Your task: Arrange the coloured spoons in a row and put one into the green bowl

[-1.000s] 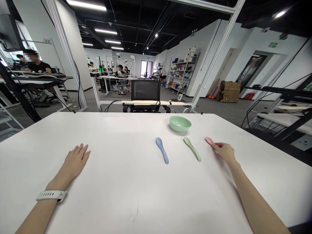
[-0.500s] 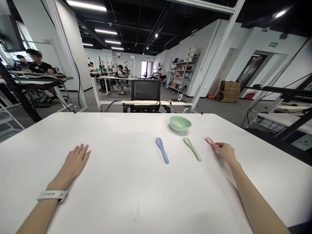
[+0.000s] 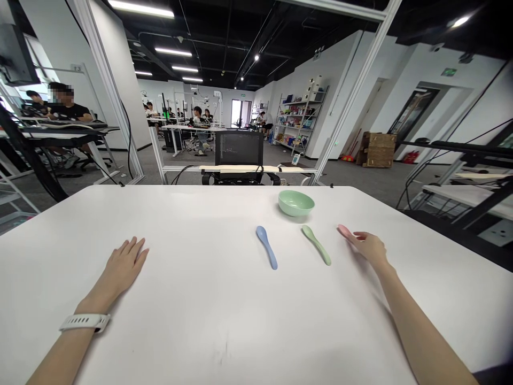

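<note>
My right hand is at the right of the table, its thumb and fingers pinched around the handle of a pink spoon. Only the bowl end of that spoon shows; the hand covers most of its handle. To its left lies a light green spoon, and further left a blue spoon, both with handles slanting toward me. A green bowl stands upright behind the spoons. My left hand rests palm down on the tabletop at the left, fingers stretched out and holding nothing.
The white table spreads out beneath both hands. A metal frame rises beyond its far edge, with a black office chair behind. People sit at desks in the background, and a stocked shelf stands at the far right.
My right hand's fingers have shifted very slightly at the pink spoon. The left hand, the bowl and the other spoons stay where they were.
</note>
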The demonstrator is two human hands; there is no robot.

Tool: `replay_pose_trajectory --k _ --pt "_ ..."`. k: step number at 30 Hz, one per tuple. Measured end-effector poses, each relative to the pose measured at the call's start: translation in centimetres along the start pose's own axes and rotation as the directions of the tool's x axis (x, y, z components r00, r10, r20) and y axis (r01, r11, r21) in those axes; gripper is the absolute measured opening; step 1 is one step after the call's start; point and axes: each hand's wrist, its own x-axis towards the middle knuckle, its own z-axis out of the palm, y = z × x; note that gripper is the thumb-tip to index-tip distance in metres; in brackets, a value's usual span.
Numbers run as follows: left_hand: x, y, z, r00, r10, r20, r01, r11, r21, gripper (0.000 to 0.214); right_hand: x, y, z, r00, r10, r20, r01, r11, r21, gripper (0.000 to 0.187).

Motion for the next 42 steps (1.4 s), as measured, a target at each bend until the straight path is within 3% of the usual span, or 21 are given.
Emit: replay_pose_trajectory --k 3,8,16,26,33,42 --pt "0.0 0.1 -0.1 1.000 0.005 0.004 -0.005 1.000 -0.002 0.083 -0.3 -0.4 -0.3 0.994 0.091 0.060 -0.093 0.995 0.037 0.070" --pt "0.0 0.1 -0.2 1.000 0.019 -0.016 -0.019 1.000 -0.001 0.078 -0.6 -1.1 -0.8 0.991 0.119 0.065 -0.124 0.990 0.070 0.066" --pt "0.2 -0.2 0.2 0.999 0.016 -0.035 -0.016 1.000 -0.015 0.077 -0.4 -0.9 -0.6 0.993 0.113 0.045 -0.116 0.991 0.062 0.070" --pt "0.0 0.1 0.0 1.000 0.002 0.007 -0.002 1.000 0.001 0.082 -0.6 -0.9 -0.7 0.990 0.119 0.077 -0.124 0.990 0.065 0.061" --pt "0.2 -0.4 0.4 1.000 0.013 -0.009 -0.013 1.000 0.012 0.082 -0.4 -0.8 -0.7 0.994 0.087 0.061 -0.092 0.992 0.091 0.071" --pt "0.2 -0.3 0.4 1.000 0.014 0.000 -0.014 1.000 0.014 0.083 0.5 0.4 0.2 0.998 0.058 0.034 -0.061 0.995 0.078 0.068"
